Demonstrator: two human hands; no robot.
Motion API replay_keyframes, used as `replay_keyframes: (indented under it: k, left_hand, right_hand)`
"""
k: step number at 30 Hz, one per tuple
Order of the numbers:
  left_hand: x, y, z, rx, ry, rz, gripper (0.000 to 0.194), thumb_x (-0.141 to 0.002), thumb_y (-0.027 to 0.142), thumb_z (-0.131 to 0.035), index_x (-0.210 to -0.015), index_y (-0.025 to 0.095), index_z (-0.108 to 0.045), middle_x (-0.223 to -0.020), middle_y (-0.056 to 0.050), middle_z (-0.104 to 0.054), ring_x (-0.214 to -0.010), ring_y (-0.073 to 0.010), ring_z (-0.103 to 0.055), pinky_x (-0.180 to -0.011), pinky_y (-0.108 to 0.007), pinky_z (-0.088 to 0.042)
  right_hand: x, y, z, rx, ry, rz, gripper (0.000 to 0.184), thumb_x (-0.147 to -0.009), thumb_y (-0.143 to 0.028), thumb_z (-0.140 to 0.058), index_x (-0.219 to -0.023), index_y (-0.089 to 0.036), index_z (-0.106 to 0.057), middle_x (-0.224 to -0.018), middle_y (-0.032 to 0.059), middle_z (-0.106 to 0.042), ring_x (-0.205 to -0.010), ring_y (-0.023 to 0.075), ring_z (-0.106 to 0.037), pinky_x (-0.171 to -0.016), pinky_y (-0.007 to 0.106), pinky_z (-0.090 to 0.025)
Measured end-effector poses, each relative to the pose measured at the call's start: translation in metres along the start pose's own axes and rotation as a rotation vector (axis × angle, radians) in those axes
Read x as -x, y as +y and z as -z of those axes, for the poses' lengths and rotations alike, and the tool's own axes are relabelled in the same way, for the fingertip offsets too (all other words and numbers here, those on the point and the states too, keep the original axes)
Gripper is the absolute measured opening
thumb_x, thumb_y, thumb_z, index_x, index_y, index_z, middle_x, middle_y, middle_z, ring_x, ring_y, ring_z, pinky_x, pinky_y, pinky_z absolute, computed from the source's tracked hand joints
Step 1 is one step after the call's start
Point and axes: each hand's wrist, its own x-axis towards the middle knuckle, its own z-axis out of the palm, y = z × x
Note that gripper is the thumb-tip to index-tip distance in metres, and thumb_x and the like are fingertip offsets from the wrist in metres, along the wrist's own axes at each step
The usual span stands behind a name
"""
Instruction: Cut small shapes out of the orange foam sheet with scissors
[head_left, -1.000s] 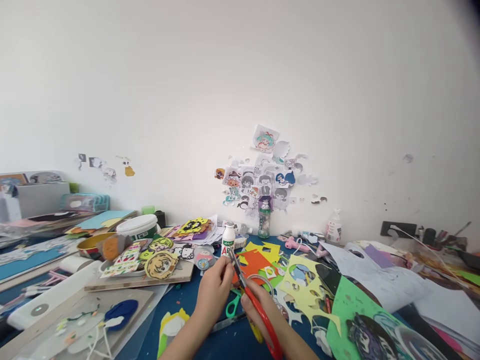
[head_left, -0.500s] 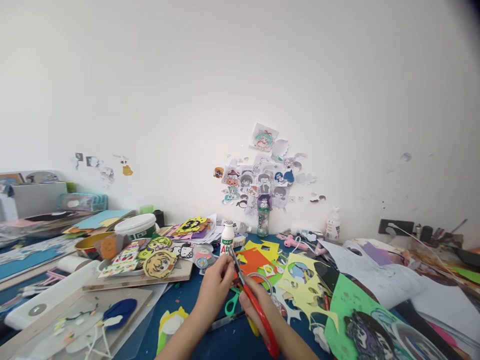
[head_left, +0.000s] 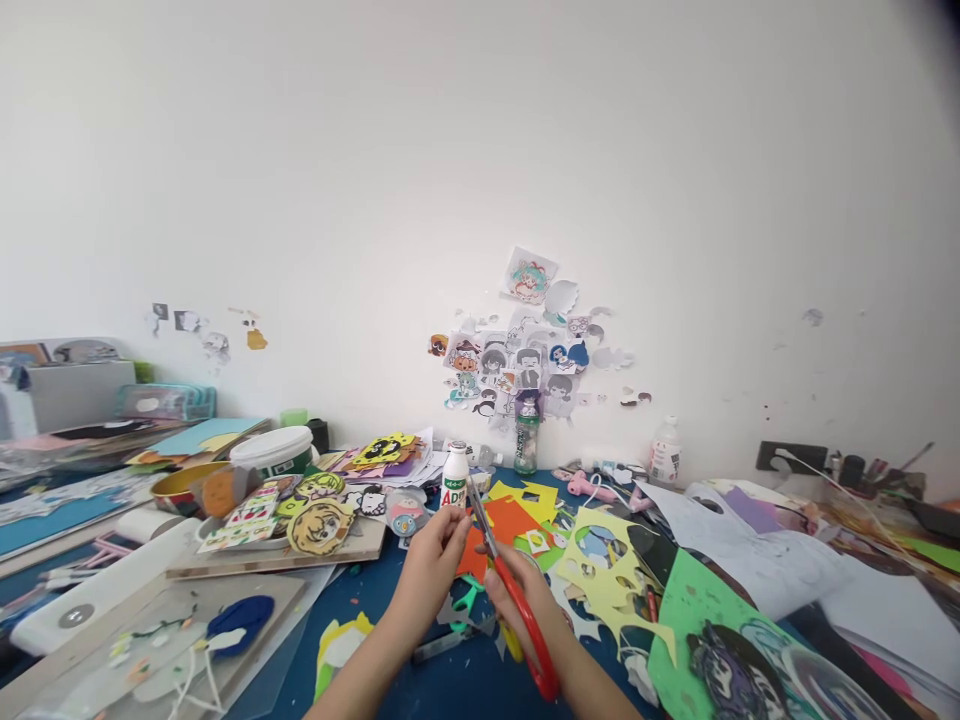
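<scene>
L side of blue table [head_left: 367, 592]: white tub [head_left: 271, 450], then tan board [head_left: 365, 541] w/ cutouts [head_left: 321, 528] on top. Nr centre, L hand [head_left: 429, 565], grip w/ fingers curled in by scissors [head_left: 514, 592]; can't tell if pinching anything. Just beyond L hand, upright white bottle [head_left: 455, 475]. Betw. hands, lower down, green handle [head_left: 466, 602], partly hidden. At centre, red & yellow scissors handles clasped in grip of R hand [head_left: 541, 598], blades pointing fwd & slightly L. Beyond R hand, orange paper [head_left: 517, 520]; above, on wall [head_left: 300, 180], drawings [head_left: 529, 365]. Further R: holey yellow sheet [head_left: 634, 598], green sheet [head_left: 686, 600], white paper [head_left: 739, 555].
</scene>
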Motion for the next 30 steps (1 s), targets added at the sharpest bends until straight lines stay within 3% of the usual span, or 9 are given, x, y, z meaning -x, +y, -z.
replay_keyframes:
  k: [3,6,10,13,24,30]
  left_hand:
    - [0.001,-0.002,-0.001,0.011,-0.054,0.008,0.030,-0.082,0.049,-0.036,-0.081,0.021,-0.047,-0.053,0.008,-0.040,-0.045,-0.0112,-0.038,-0.048,-0.023,-0.031]
    - [0.005,-0.002,-0.005,-0.009,-0.144,0.008,0.028,-0.082,0.046,-0.038,-0.077,0.021,-0.048,-0.054,0.006,-0.043,-0.047,-0.0115,-0.040,-0.048,-0.023,-0.032]
    - [0.009,0.001,-0.012,-0.052,-0.253,0.008,0.025,-0.079,0.042,-0.046,-0.067,0.020,-0.048,-0.052,0.006,-0.044,-0.048,-0.0113,-0.039,-0.048,-0.023,-0.029]
    - [0.010,0.003,-0.014,-0.081,-0.279,0.004,0.025,-0.078,0.040,-0.047,-0.064,0.020,-0.047,-0.051,0.006,-0.043,-0.049,-0.0113,-0.037,-0.049,-0.023,-0.028]
    - [0.010,0.007,-0.009,-0.152,-0.329,-0.037,0.023,-0.078,0.038,-0.047,-0.066,0.019,-0.052,-0.059,0.002,-0.051,-0.055,-0.0129,-0.041,-0.054,-0.024,-0.028]
    - [0.009,0.008,-0.009,-0.115,-0.318,-0.047,0.027,-0.079,0.042,-0.044,-0.069,0.019,-0.052,-0.056,0.004,-0.046,-0.053,-0.0118,-0.038,-0.053,-0.024,-0.028]
  right_hand:
    - [-0.007,0.005,0.002,-0.104,0.154,-0.010,0.055,-0.067,-0.053,-0.067,-0.109,-0.018,-0.060,-0.071,0.0025,-0.056,-0.060,0.0150,-0.052,-0.055,0.028,-0.044]
    - [-0.011,0.003,0.007,-0.184,0.228,-0.014,0.055,-0.062,-0.044,-0.072,-0.108,-0.019,-0.058,-0.072,0.0036,-0.060,-0.062,0.0178,-0.055,-0.053,0.028,-0.045]
    - [-0.011,-0.004,0.013,-0.265,0.258,-0.026,0.050,-0.063,-0.031,-0.068,-0.110,-0.019,-0.056,-0.077,0.0023,-0.060,-0.056,0.0138,-0.052,-0.052,0.027,-0.044]
    - [-0.012,-0.003,0.013,-0.205,0.284,-0.019,0.045,-0.063,-0.027,-0.065,-0.106,-0.018,-0.057,-0.071,-0.0003,-0.056,-0.059,0.0138,-0.053,-0.057,0.027,-0.045]
    - [-0.018,0.010,0.012,-0.124,0.300,0.003,0.035,-0.068,-0.026,-0.062,-0.102,-0.020,-0.058,-0.064,-0.0034,-0.051,-0.060,0.0139,-0.052,-0.059,0.027,-0.044]
    - [-0.014,0.002,0.010,-0.181,0.244,-0.013,0.044,-0.062,-0.033,-0.070,-0.102,-0.018,-0.059,-0.063,-0.0029,-0.052,-0.059,0.0151,-0.052,-0.057,0.028,-0.043]
